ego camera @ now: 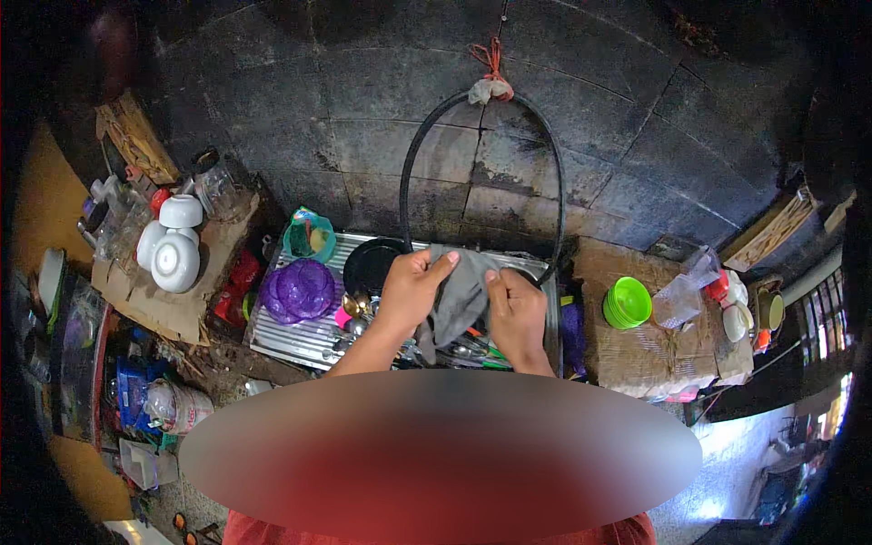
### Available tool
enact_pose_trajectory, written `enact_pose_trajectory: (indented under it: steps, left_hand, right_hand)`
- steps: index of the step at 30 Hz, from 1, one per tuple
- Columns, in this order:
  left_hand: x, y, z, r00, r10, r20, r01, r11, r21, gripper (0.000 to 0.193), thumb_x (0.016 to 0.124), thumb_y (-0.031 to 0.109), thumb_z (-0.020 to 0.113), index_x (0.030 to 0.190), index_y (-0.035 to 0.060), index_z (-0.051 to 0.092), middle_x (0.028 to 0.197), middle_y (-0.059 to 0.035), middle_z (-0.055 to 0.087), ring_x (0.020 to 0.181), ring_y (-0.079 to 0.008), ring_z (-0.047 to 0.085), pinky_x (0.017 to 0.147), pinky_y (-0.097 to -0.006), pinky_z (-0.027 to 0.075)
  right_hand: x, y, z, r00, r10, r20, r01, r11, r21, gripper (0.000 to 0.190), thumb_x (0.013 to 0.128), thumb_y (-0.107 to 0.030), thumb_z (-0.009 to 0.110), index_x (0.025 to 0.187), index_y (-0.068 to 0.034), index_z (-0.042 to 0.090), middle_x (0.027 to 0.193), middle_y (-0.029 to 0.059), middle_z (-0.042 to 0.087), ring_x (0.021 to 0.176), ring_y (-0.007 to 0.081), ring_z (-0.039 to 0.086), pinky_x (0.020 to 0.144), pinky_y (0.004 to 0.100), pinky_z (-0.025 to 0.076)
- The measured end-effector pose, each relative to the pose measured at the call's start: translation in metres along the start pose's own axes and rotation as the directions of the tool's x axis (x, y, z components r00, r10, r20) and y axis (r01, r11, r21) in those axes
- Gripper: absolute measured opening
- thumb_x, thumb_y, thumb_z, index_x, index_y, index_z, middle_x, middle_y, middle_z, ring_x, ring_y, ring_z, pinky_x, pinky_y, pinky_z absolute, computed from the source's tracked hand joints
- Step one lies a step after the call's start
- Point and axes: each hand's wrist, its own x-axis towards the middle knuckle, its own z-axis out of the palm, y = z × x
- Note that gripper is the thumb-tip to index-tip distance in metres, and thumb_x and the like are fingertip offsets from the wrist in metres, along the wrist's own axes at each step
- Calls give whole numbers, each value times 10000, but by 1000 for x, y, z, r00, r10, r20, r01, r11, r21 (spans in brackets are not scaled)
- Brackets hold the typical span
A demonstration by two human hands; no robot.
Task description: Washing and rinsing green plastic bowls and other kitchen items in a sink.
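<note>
A grey cloth [464, 294] stretches between my two hands above a metal sink. My left hand [413, 289] pinches its upper left side, thumb on top. On the other side my right hand [516, 315] grips the cloth with curled fingers. Below the cloth lies a jumble of cutlery [470, 354], partly hidden by my hands and the cloth. Left of my left hand, a black pan [371, 262] and a purple plastic bowl [300, 289] rest on the ribbed metal drainboard [289, 344]. Several spoons [356, 306] lie close to my left wrist.
A teal tub [308, 238] with sponges stands at the back left. A black hose [407, 170] loops down the wall to the sink. White bowls [176, 262] sit on cardboard at left. Stacked green bowls [627, 302] and a clear plastic container [676, 300] sit on cardboard at right.
</note>
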Motion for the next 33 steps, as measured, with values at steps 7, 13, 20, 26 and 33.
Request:
enact_pose_trajectory:
  steps: [7,13,20,26,33]
  left_hand:
    - [4,8,-19,982,-71,-174,53,993,-106,385,1044,345,658,915,-6,750,786,-32,723,698,-69,569,672,-296,476]
    - [7,1,-25,906,335,-258,-139,813,565,437,988,352,722,754,-13,671,546,-112,503,551,-113,418,524,-376,375]
    - [6,6,-21,858,381,-344,-172,845,506,396,1002,279,722,746,-2,609,589,3,456,592,-65,384,533,-305,331]
    - [20,-1,-34,883,348,-315,-294,933,209,244,1049,230,658,899,41,628,755,71,478,702,-39,384,616,-241,314]
    - [19,39,-33,846,534,15,-455,706,543,139,1007,18,568,1068,30,693,861,1,581,826,-102,527,752,-256,414]
  right_hand:
    - [7,19,-10,974,209,-89,-204,977,62,423,1046,-236,649,745,-5,464,654,34,336,665,99,303,546,332,311]
    - [8,39,-12,961,265,-75,-251,955,159,433,990,-259,741,731,-23,487,610,32,372,592,95,334,513,329,301]
    - [11,30,-27,950,274,-147,-234,941,244,327,906,-154,838,795,-56,546,655,-67,446,607,44,345,534,246,311]
    - [16,3,-59,985,69,158,-124,919,375,471,804,-81,878,1220,-52,660,934,17,623,868,104,540,827,262,465]
    - [19,5,-75,882,-129,454,116,992,57,556,780,-41,839,1313,-82,684,1008,106,638,986,255,613,905,325,492]
